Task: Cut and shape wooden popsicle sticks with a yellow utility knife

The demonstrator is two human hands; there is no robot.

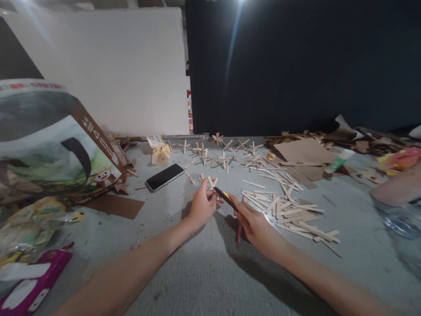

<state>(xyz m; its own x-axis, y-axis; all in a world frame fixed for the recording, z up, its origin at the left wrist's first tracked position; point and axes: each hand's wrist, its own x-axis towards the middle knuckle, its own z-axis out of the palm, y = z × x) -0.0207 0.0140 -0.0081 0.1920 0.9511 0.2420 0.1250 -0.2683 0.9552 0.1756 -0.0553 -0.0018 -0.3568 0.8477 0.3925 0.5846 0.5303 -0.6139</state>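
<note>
My left hand [203, 205] is closed on small crossed wooden sticks [212, 182], whose tips stick up above its fingers. In my right hand [254, 226] is a slim black and yellow tool that looks like a utility knife [226, 198]; its front end meets the sticks. A thin red stick-like thing [239, 232] shows below my right hand, partly hidden by it. Close by on the right lies a loose heap of flat wooden craft sticks [292, 215]. Several star-shaped pieces of crossed sticks [225, 162] stand or lie beyond my hands.
A phone [165, 177] lies left of my hands. Further left are a large printed bag [66, 149], a brown card piece [115, 206] and a purple object [36, 278]. Cardboard sheets [299, 156] and a glue stick [340, 161] lie back right. Another person's arm [397, 182] reaches in at right.
</note>
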